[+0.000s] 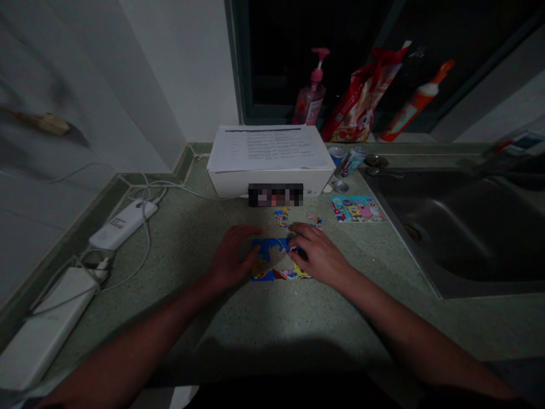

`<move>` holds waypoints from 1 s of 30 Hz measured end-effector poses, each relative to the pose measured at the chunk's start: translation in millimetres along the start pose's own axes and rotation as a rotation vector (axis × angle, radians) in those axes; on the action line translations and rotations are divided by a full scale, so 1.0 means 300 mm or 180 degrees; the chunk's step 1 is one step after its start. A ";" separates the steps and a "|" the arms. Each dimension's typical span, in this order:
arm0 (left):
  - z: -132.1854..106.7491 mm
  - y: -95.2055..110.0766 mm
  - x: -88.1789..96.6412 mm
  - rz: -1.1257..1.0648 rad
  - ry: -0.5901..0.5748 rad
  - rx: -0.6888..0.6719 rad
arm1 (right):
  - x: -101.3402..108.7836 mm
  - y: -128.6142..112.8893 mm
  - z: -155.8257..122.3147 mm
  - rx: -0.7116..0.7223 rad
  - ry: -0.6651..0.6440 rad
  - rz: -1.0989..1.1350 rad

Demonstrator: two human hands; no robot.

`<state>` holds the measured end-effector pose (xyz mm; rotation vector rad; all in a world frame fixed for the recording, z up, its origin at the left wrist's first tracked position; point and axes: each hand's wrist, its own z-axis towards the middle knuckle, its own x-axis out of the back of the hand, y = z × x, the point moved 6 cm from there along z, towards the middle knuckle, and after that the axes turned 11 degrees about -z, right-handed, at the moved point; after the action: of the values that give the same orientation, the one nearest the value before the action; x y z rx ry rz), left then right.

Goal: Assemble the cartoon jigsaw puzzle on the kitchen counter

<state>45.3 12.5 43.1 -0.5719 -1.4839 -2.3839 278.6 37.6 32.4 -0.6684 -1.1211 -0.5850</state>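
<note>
Head view, dim light. The left forearm [140, 341] and right forearm [409, 324] reach in from the lower corners and converge on a partly assembled jigsaw puzzle [272, 261] lying flat on a speckled green worktop [191, 324]. Left hand [232, 258]: palm down, fingers extended and slightly spread, tips on the puzzle's upper left edge; grip open, nothing held. Right hand [319, 255]: palm down, knuckles arched, fingertips [298, 233] on the blue upper part of the puzzle; grip curled, and whether a piece lies under the fingers cannot be told. A curved gap in the puzzle shows bare worktop between the hands. Loose puzzle pieces [281, 216] lie scattered just beyond, below a white printer [227, 184] topped with printed sheets [268, 149]. A printed picture card [357, 208] lies to the right of the pieces, near the edge of a steel sink [460, 227]. A drink can [349, 162] lies behind the card. Along the left wall, white power adapters [123, 224] sit among tangled white cables [147, 210]. A pink pump bottle [310, 91] stands on the windowsill.
</note>
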 end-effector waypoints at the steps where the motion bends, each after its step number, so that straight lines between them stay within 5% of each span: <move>1: 0.001 0.001 0.000 -0.0010 0.0000 0.0012 | 0.000 0.000 0.000 0.0008 0.0003 0.0004; 9: 0.001 0.003 0.005 -0.0081 0.0053 0.0132 | 0.021 0.008 0.004 0.0058 0.0179 0.0008; 17: 0.027 -0.065 0.071 -0.0106 0.0510 0.0544 | 0.128 0.170 0.006 -0.0274 0.0754 -0.0056; 22: 0.046 -0.131 0.111 -0.0240 0.0779 0.0874 | 0.090 0.232 -0.032 -0.0298 0.0984 -0.0070; 30: 0.047 -0.177 0.092 -0.0282 0.0700 0.1194 | 0.036 0.257 -0.047 -0.0463 0.0952 0.0083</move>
<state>0.7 47.5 19.6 -0.1541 -1.8185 -2.0677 346.3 77.8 24.2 -0.6934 -0.7953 -0.7234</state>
